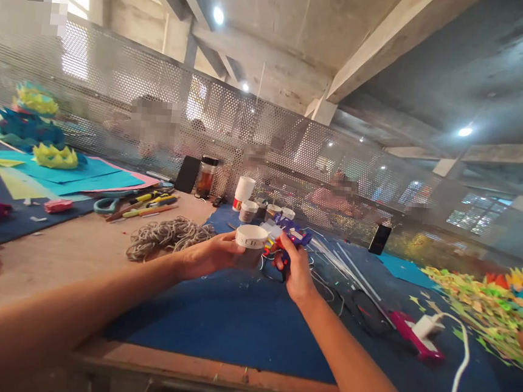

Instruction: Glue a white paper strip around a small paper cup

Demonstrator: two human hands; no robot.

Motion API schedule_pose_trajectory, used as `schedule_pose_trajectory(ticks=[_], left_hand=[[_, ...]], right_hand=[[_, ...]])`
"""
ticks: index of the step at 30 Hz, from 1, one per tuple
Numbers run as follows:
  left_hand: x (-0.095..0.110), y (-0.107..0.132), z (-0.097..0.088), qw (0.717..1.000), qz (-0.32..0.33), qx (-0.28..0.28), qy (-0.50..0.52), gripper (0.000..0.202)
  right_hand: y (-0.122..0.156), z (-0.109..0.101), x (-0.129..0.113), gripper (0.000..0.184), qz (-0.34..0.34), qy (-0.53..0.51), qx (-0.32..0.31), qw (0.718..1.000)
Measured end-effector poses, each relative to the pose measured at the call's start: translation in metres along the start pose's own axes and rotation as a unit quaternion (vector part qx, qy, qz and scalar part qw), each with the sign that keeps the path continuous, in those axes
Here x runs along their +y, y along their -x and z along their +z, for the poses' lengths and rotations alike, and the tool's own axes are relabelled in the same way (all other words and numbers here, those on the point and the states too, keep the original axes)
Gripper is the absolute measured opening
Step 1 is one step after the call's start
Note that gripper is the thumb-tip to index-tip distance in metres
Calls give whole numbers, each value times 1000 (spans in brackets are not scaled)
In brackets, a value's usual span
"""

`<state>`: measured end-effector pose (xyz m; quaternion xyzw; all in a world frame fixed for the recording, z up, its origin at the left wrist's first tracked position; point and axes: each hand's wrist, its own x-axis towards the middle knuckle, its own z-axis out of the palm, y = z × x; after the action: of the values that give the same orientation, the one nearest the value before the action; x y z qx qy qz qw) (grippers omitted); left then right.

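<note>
In the head view, my left hand is closed around the side of a white paper cup ring with dark lettering on it. It is held above the blue mat, and its lower part is blurred. Just to the right, my right hand wraps around the handle of a blue glue gun, whose front lies close to the cup ring. My fingers partly cover the gun. Clear glue sticks lie on the mat behind my right hand.
A tangle of grey cord, pliers and cutters lie left. Paper cups and a drink jar stand at the back before a perforated metal screen. On the right are a pink power strip, a phone and paper scraps.
</note>
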<state>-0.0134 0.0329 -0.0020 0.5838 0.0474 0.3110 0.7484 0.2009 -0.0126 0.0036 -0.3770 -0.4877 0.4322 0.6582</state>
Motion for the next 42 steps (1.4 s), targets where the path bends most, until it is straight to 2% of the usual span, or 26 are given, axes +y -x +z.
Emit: schedule_pose_trajectory(ticks=[6,10,13,18,24,31,36,42], left_hand=[[-1,-3,6,1000,10,15,-3,51],[-1,-3,9,998,-10,48,-25,50],[-2,-4,11,996,-3,60,-59,56],[-9,-8,10,989,19,93,-111,61],[-8,-6,1,989,-12,128,-69,65],[-15,-6,-12,994,-41,103,-9,65],[-17,-8,-15,992,-52,112,14,64],[-17,-8,-17,994,-50,99,10,62]], right_hand=[[4,0,13,31,-8,23,-23,999],[7,0,19,34,2,30,-15,999],[9,-1,21,36,8,46,-11,999],[12,-4,17,38,3,103,-33,994],[11,-9,7,40,-1,101,-38,994],[11,-13,-1,40,6,133,-42,990],[9,-20,-3,41,27,179,-51,982],[4,-23,-1,41,38,180,-57,981]])
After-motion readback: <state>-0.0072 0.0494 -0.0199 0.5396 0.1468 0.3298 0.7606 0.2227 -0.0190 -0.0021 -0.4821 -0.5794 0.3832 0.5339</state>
